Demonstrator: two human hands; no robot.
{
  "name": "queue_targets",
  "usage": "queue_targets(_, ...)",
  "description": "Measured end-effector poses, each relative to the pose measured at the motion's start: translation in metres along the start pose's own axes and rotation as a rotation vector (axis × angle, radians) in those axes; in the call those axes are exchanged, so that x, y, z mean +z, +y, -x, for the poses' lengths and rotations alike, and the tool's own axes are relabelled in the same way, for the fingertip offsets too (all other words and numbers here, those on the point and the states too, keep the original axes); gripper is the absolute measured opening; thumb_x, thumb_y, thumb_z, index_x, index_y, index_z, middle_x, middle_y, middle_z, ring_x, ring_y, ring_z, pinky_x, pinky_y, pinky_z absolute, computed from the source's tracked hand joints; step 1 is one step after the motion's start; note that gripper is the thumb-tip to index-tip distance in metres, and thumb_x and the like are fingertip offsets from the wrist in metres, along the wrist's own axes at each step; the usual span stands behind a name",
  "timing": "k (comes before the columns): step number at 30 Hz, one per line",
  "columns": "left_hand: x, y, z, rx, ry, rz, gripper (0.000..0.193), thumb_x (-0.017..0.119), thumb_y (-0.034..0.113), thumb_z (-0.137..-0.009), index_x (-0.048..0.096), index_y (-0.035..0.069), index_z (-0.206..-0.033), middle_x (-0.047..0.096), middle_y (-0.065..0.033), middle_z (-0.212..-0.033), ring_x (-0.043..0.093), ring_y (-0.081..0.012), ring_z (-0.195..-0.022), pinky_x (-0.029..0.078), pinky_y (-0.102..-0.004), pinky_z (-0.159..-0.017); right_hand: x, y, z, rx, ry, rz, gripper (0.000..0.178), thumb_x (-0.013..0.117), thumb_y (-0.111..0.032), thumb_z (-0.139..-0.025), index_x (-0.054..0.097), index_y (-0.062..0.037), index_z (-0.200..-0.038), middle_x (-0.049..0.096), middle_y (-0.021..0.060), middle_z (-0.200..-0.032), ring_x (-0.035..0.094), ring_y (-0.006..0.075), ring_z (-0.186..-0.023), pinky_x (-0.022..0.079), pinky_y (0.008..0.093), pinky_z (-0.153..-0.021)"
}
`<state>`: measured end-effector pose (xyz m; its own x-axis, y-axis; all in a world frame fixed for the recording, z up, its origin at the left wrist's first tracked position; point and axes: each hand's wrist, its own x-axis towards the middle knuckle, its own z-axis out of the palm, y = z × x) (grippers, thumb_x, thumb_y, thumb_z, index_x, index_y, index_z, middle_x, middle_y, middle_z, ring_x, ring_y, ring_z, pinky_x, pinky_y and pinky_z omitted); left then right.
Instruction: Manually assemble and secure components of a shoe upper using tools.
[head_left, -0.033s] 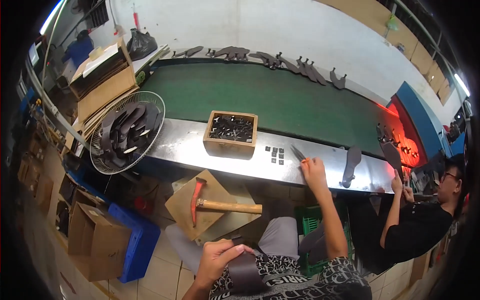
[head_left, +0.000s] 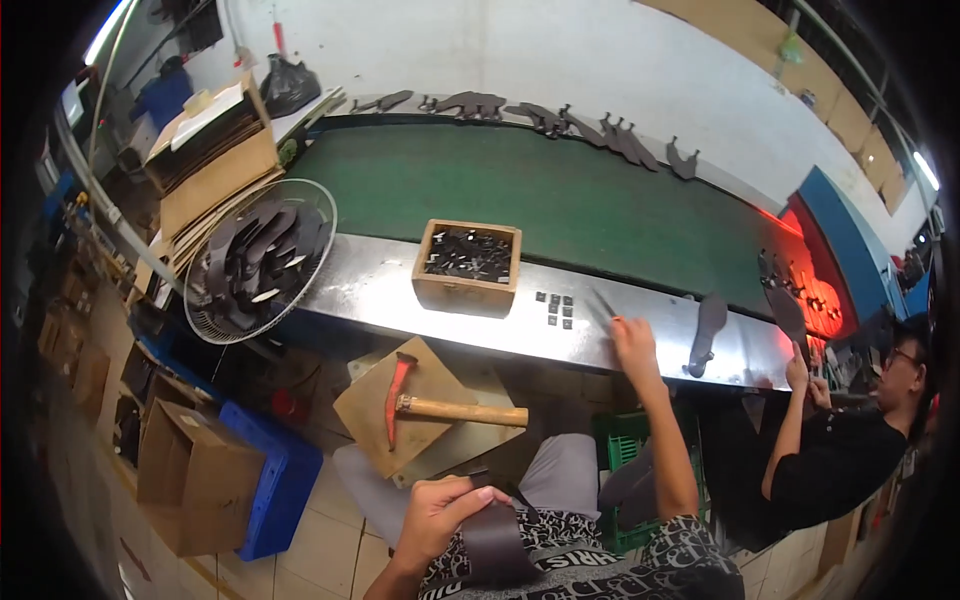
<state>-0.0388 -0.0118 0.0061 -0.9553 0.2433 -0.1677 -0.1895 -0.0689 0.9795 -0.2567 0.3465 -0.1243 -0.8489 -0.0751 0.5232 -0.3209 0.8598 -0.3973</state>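
My left hand (head_left: 447, 513) is closed around a dark brown sandal sole (head_left: 493, 545), held low in front of my shirt. Out over the metal ledge (head_left: 640, 362), my right hand (head_left: 637, 352) grips a slim pointed tool (head_left: 604, 304) with a bit of orange at the handle; motion blurs it, so its exact kind is unclear. Just left of its tip lie several small black squares (head_left: 554, 309) in rows. A wooden box (head_left: 463, 296) full of small black pieces stands further left. To the right of my hand rests a dark sole (head_left: 708, 325).
A hammer (head_left: 465, 411) with a red head lies on a board by my knees. Left stands a wire basket (head_left: 333, 215) of soles. Behind the ledge runs a green conveyor belt (head_left: 420, 170), more soles along its far edge. At right, a co-worker (head_left: 838, 450) holds a sole near a red-glowing machine.
The whole view has shifted slightly to the right. My right hand has moved a touch to the right, and the tool in it is more blurred. My left hand stays put.
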Motion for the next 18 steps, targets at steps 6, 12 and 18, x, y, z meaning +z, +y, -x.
queue_targets(6,0.008,0.003,-0.007,0.027,-0.041,-0.117,0.023,0.061,0.020,-0.091,0.074,0.001,-0.089,0.065,-0.0101,-0.070,0.056,-0.0153,-0.064,0.044,-0.0286,-0.062,-0.074,-0.122,0.018,0.490,-0.606,-1.422,0.038,0.064,-0.034,-0.087,0.060,-0.0021,-0.108,0.064,0.0085,-0.093,0.057,0.0127,-0.075,0.045,0.0247,-0.065)
queue_targets(12,0.006,0.009,-0.006,0.104,-0.101,-0.210,0.021,0.062,0.019,-0.091,0.074,0.002,-0.091,0.064,-0.0084,-0.070,0.055,-0.0184,-0.067,0.043,-0.0295,-0.066,-0.125,-0.167,0.006,0.007,-1.242,-1.090,0.025,0.066,-0.019,-0.089,0.061,0.0016,-0.075,0.060,0.0151,-0.114,0.057,0.0219,-0.101,0.046,0.0334,-0.084)
queue_targets(18,0.006,0.012,-0.006,0.202,-0.121,-0.186,0.021,0.061,0.018,-0.091,0.073,0.001,-0.092,0.064,-0.0087,-0.071,0.057,-0.0209,-0.068,0.043,-0.0315,-0.070,-0.148,-0.180,0.000,-0.197,-1.271,-0.918,0.026,0.067,-0.021,-0.088,0.064,0.0049,-0.088,0.058,0.0197,-0.117,0.056,0.0311,-0.109,0.042,0.0390,-0.095)
